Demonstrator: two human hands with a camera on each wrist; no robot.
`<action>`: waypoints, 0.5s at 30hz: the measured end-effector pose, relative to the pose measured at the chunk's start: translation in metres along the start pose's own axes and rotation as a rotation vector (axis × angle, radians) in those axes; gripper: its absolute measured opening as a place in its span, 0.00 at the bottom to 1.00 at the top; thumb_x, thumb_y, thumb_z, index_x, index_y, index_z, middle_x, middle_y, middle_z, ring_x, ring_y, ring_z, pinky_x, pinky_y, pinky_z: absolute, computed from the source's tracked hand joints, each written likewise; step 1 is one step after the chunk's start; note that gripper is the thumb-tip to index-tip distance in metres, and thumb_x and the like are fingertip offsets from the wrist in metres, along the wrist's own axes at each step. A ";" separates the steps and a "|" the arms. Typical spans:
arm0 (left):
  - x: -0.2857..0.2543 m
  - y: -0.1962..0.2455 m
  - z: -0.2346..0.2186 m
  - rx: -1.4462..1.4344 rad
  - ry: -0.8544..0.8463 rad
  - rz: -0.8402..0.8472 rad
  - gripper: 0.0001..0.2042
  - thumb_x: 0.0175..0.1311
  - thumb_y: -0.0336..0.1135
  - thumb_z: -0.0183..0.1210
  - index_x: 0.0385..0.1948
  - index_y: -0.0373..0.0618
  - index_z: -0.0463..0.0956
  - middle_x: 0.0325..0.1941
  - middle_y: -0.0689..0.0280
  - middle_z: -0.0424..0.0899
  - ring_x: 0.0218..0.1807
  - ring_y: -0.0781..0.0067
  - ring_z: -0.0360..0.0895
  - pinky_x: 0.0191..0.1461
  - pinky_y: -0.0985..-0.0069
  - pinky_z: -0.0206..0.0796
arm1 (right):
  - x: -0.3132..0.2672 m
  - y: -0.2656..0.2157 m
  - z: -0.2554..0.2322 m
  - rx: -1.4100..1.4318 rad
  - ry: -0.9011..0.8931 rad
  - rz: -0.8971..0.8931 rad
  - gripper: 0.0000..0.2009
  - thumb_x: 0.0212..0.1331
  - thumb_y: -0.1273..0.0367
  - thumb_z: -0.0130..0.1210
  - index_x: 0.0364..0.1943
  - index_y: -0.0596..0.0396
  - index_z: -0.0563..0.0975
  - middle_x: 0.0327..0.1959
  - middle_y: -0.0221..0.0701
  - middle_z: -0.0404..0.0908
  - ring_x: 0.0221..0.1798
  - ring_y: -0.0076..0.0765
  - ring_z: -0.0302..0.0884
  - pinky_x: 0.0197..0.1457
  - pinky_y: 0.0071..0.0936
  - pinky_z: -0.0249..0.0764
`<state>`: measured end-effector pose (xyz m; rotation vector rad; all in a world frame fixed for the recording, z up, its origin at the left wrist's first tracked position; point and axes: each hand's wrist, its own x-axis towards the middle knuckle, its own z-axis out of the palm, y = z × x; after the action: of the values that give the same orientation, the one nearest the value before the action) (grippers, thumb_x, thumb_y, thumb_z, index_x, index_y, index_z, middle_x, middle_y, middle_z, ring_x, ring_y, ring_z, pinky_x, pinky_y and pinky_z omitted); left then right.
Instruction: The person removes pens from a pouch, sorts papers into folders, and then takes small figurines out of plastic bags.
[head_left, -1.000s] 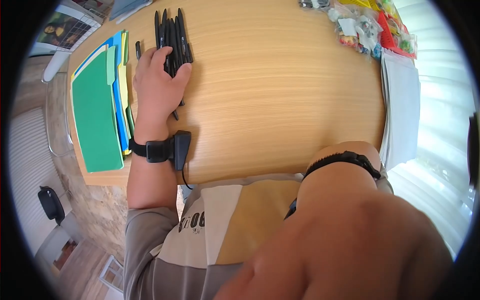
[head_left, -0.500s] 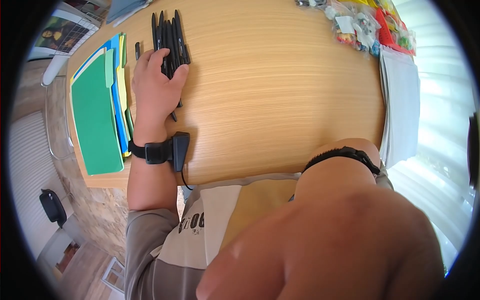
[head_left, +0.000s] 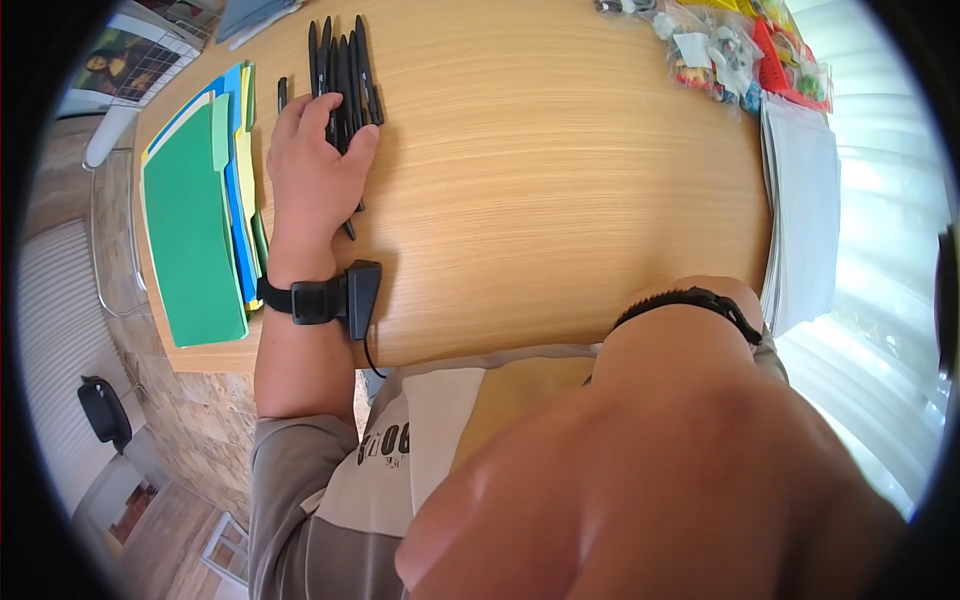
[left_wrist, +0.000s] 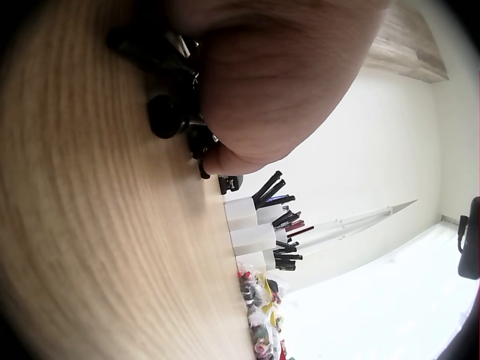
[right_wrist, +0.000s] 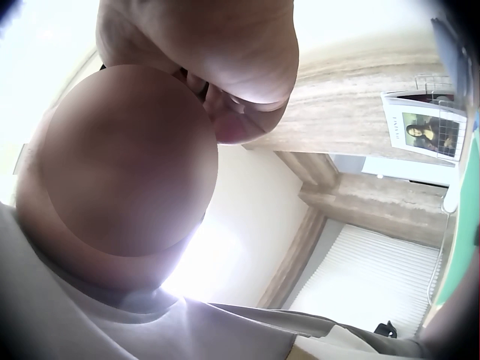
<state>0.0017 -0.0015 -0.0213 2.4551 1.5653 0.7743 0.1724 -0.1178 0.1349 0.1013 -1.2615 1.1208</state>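
Observation:
My left hand (head_left: 318, 170) rests over a loose bundle of black pens (head_left: 348, 72), palm down, with the thumb spread to their right. The pens' far ends fan out past the fingers, and their middles are hidden under the hand. Left of the fingers lies another black pen (head_left: 282, 93), partly covered. The left wrist view has the dark pens (left_wrist: 166, 116) on the wood, right beside the left hand (left_wrist: 277, 82). Raised close to the head camera, my right hand (head_left: 640, 490) looms large and blurred. In the right wrist view, fingers of the right hand (right_wrist: 217, 45) bend inward.
Green, blue and yellow folders (head_left: 190, 230) lie along the table's left edge. White paper (head_left: 800, 220) is stacked at the right edge, below bagged small items (head_left: 715, 60) and a red basket (head_left: 775, 65). White cups (left_wrist: 251, 238) of pens stand beyond the left hand.
My right hand has shifted left near the camera over the last second. The left hand stays on the pens, while the pen left of the fingers sits slightly closer to the bundle.

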 end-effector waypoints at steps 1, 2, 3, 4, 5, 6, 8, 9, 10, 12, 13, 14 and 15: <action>0.000 0.002 -0.001 -0.009 -0.001 -0.009 0.20 0.55 0.36 0.66 0.47 0.37 0.76 0.54 0.51 0.76 0.57 0.50 0.73 0.59 0.64 0.66 | -0.003 -0.006 -0.002 0.001 -0.001 0.002 0.10 0.64 0.66 0.48 0.31 0.59 0.73 0.28 0.35 0.75 0.32 0.42 0.74 0.39 0.36 0.71; -0.001 0.003 -0.002 -0.018 -0.003 -0.019 0.19 0.55 0.35 0.66 0.48 0.37 0.76 0.54 0.51 0.76 0.57 0.49 0.73 0.59 0.64 0.66 | -0.001 -0.003 -0.001 0.003 -0.001 0.005 0.10 0.64 0.66 0.48 0.31 0.59 0.73 0.28 0.35 0.75 0.32 0.42 0.74 0.39 0.36 0.71; -0.002 0.002 -0.002 -0.017 -0.001 -0.019 0.19 0.55 0.35 0.66 0.48 0.37 0.76 0.54 0.51 0.76 0.57 0.49 0.73 0.59 0.64 0.66 | -0.010 -0.022 -0.003 0.004 -0.005 0.004 0.10 0.64 0.66 0.48 0.31 0.59 0.73 0.28 0.35 0.75 0.32 0.42 0.74 0.39 0.36 0.71; -0.001 0.000 -0.001 -0.020 0.004 -0.010 0.20 0.54 0.37 0.66 0.47 0.38 0.76 0.54 0.50 0.76 0.56 0.47 0.73 0.59 0.61 0.66 | -0.009 -0.021 -0.003 0.002 -0.015 0.001 0.10 0.64 0.66 0.48 0.30 0.59 0.73 0.28 0.35 0.75 0.32 0.42 0.74 0.39 0.36 0.71; 0.000 -0.002 0.000 -0.026 0.014 0.002 0.20 0.53 0.38 0.66 0.47 0.40 0.77 0.55 0.49 0.76 0.56 0.46 0.74 0.59 0.58 0.67 | -0.004 -0.010 -0.006 -0.004 -0.030 -0.003 0.10 0.64 0.66 0.48 0.30 0.59 0.73 0.28 0.35 0.75 0.32 0.43 0.74 0.39 0.37 0.71; 0.001 -0.004 0.001 -0.031 0.033 0.010 0.20 0.53 0.38 0.66 0.47 0.40 0.77 0.55 0.49 0.76 0.56 0.46 0.74 0.59 0.58 0.67 | -0.011 -0.024 -0.009 -0.014 -0.050 -0.008 0.10 0.64 0.66 0.48 0.30 0.59 0.73 0.29 0.35 0.75 0.32 0.43 0.74 0.39 0.37 0.71; 0.000 -0.006 0.002 -0.030 0.014 -0.016 0.21 0.54 0.36 0.65 0.50 0.39 0.75 0.57 0.47 0.74 0.58 0.44 0.71 0.61 0.59 0.65 | -0.004 -0.006 -0.004 -0.039 -0.094 -0.016 0.11 0.64 0.66 0.48 0.30 0.59 0.73 0.29 0.35 0.75 0.32 0.43 0.74 0.39 0.37 0.71; 0.000 -0.005 0.002 -0.038 0.037 -0.006 0.21 0.54 0.36 0.65 0.50 0.39 0.75 0.57 0.47 0.74 0.58 0.44 0.71 0.61 0.59 0.65 | -0.006 -0.009 -0.005 -0.053 -0.117 -0.021 0.11 0.64 0.66 0.48 0.30 0.59 0.73 0.29 0.36 0.75 0.32 0.44 0.74 0.39 0.37 0.71; 0.000 -0.003 0.002 -0.055 0.042 -0.045 0.22 0.55 0.36 0.65 0.51 0.39 0.74 0.58 0.45 0.72 0.60 0.43 0.70 0.63 0.59 0.64 | -0.010 -0.004 -0.007 -0.111 -0.103 0.135 0.09 0.57 0.67 0.56 0.31 0.60 0.74 0.29 0.38 0.75 0.34 0.48 0.73 0.40 0.39 0.71; -0.001 -0.001 -0.003 -0.082 0.067 -0.072 0.23 0.55 0.36 0.65 0.52 0.39 0.73 0.60 0.44 0.70 0.62 0.43 0.68 0.64 0.58 0.63 | -0.008 0.000 -0.026 -0.561 -0.135 0.170 0.10 0.57 0.65 0.57 0.34 0.58 0.76 0.29 0.38 0.76 0.36 0.49 0.74 0.42 0.39 0.72; -0.002 -0.001 -0.009 -0.075 0.107 0.008 0.23 0.56 0.35 0.65 0.53 0.39 0.72 0.61 0.43 0.69 0.63 0.43 0.67 0.65 0.58 0.61 | -0.006 0.000 -0.037 -0.816 -0.152 0.215 0.10 0.57 0.64 0.56 0.36 0.57 0.77 0.31 0.39 0.78 0.38 0.50 0.76 0.43 0.40 0.73; -0.002 0.002 -0.015 -0.065 0.146 0.085 0.23 0.56 0.34 0.65 0.53 0.38 0.72 0.62 0.43 0.68 0.64 0.43 0.66 0.66 0.58 0.60 | -0.004 -0.001 -0.050 -1.069 -0.164 0.257 0.10 0.57 0.64 0.56 0.37 0.56 0.78 0.33 0.39 0.79 0.41 0.50 0.77 0.45 0.40 0.74; -0.002 0.007 -0.020 -0.069 0.165 0.089 0.23 0.56 0.34 0.65 0.53 0.38 0.72 0.62 0.43 0.68 0.64 0.43 0.66 0.66 0.58 0.60 | -0.006 0.001 -0.069 -1.194 -0.107 0.362 0.11 0.57 0.64 0.56 0.39 0.56 0.78 0.36 0.39 0.80 0.44 0.51 0.77 0.47 0.41 0.74</action>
<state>-0.0030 -0.0098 -0.0018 2.4816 1.4607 1.0526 0.2199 -0.0785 0.1041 -0.9988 -1.9037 0.4948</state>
